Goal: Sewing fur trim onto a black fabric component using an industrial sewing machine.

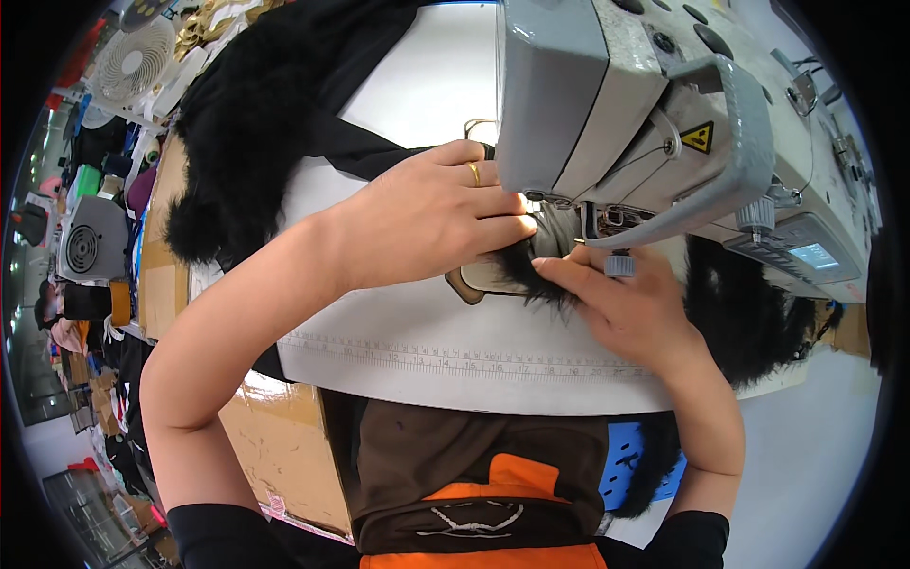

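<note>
A grey and white sewing machine point(559, 95) stands over the white work surface, and both my hands are close to its needle area. My left hand point(436, 213), a gold ring on one finger, is closed over black furry fabric point(521, 270) just left of the needle; its thumb is hidden. My right hand point(635, 303) pinches the same fabric from the right, thumb along the fur edge, its other fingers partly behind a machine knob. Grey smooth cloth point(559, 228) shows between my hands, under the machine head. The needle tip cannot be made out.
More black fur point(246, 123) is heaped at the far left, and another furry part point(739, 313) lies right of my right hand. A printed ruler scale point(455, 365) runs along the near edge. A cardboard box point(284, 446) stands below left; a blue perforated basket point(621, 465) is below right.
</note>
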A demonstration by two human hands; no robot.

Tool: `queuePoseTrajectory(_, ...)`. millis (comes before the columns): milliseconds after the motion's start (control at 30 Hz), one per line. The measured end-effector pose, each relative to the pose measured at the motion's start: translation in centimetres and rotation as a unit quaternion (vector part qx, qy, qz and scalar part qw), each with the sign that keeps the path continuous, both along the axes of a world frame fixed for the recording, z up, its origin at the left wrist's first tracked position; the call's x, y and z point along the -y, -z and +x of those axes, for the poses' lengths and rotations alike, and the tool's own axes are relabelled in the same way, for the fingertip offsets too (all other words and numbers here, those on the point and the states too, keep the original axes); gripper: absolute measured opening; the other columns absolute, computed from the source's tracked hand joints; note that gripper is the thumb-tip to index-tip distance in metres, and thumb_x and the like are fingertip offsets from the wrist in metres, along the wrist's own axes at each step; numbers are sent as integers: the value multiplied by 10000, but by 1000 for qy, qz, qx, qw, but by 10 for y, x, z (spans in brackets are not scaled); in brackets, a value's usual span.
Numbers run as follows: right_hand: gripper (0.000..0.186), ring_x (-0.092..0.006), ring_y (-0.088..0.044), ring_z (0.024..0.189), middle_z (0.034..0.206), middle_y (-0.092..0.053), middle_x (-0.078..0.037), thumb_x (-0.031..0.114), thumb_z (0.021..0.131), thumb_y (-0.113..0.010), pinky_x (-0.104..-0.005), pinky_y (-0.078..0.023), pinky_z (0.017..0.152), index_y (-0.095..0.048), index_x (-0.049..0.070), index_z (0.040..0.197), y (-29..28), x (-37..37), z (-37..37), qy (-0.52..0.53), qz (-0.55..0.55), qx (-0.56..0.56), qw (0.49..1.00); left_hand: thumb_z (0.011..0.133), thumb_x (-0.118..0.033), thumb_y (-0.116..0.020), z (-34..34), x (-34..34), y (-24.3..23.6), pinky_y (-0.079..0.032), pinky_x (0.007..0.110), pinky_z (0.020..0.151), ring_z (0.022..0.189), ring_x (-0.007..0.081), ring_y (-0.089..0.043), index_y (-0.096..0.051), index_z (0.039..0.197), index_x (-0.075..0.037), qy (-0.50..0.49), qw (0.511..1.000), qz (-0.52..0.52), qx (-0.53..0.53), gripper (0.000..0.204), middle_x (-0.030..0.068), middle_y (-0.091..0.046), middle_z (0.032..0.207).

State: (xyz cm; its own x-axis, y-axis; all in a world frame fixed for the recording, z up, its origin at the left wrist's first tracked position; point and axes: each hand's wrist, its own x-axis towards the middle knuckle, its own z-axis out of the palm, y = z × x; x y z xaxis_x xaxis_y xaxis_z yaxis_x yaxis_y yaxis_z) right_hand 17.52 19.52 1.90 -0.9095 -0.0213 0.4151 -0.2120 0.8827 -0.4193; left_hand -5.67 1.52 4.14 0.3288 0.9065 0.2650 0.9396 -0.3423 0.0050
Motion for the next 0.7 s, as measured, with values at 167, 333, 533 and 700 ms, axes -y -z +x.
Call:
queuePoseTrajectory(167,503,-264,-704,832,932,-686,-11,-63,769,-744,-398,-558,687,-806,156,1217,4,-1,0,-43,31,27,998,956,-171,-714,5,1,0,-482,355,1091,1165,180,-674,-729,1157,-117,2,998,-5,-55,209,-4,-713,1171)
queuePoseTrajectory(333,421,-243,-690,787,862,-654,-9,-36,798,-757,-385,-525,655,-806,131,1181,4,-2,0,-14,57,49,997,937,-169,-718,4,6,2,-489,360,1063,1130,192,-671,-686,1080,-107,-1,1000,-15,21,159,10,-688,1158)
queuePoseTrajectory(533,302,-210,-688,754,873,-718,-11,53,846,-820,-381,-517,667,-834,136,1136,8,-4,-2,33,13,-31,999,887,-165,-711,-1,7,3,-500,354,967,1047,188,-672,-714,1093,-81,42,997,56,-42,222,14,-677,1062)
queuePoseTrajectory(700,214,-228,-715,810,914,-762,-13,171,904,-850,-378,-544,699,-852,154,1117,3,-9,-1,28,114,-8,993,852,-148,-714,9,10,21,-500,346,891,986,195,-660,-735,1074,-48,46,992,111,-38,244,12,-670,988)
